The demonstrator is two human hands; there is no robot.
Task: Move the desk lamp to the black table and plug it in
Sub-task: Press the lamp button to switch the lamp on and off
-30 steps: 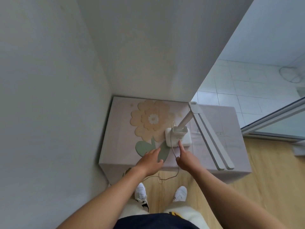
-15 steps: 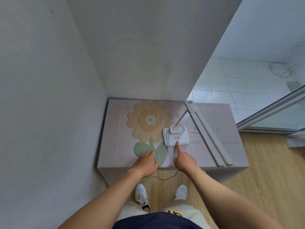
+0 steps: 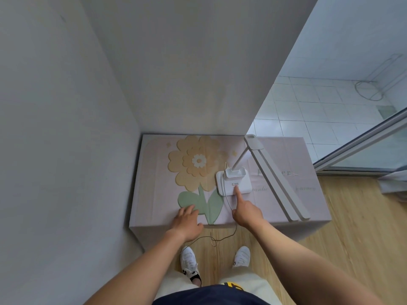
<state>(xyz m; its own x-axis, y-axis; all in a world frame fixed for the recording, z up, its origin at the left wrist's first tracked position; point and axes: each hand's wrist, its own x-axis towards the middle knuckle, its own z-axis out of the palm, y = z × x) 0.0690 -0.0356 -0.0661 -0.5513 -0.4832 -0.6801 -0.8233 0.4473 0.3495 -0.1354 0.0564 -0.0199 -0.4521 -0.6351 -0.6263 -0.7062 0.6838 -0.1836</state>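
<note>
Item: white desk lamp [image 3: 234, 182], standing upright on a table [image 3: 154, 194] covered with a pale pink cloth printed with a large beige flower [image 3: 197, 161] and green leaves. The table sits in a corner, with grey walls at its left and far sides. Lamp position: right of the table's middle, square base just right of the flower's stem. Parts: a raised open-topped holder [image 3: 235, 172] on the far half of the base, from which the slim stem [image 3: 239, 160] rises, leaning to the far right; what else lies in the holder cannot be made out. The long bar head [image 3: 277, 183] runs from the stem's top toward the near right, ending over the table's near edge. A thin cord [image 3: 228, 201] runs from the base over the near edge and lies looped on the wooden floor [image 3: 352, 238]. Right hand [image 3: 247, 211]: forefinger straight, tip pressed on the near part of the base, other fingers curled under; grip pinching nothing. Left hand [image 3: 187, 221]: grip spread, palm down on the near edge of the table over a printed leaf, apart from the lamp. Also noted: two white shoes [image 3: 189, 260] on the floor; white tiled floor [image 3: 319, 111] far right.
</note>
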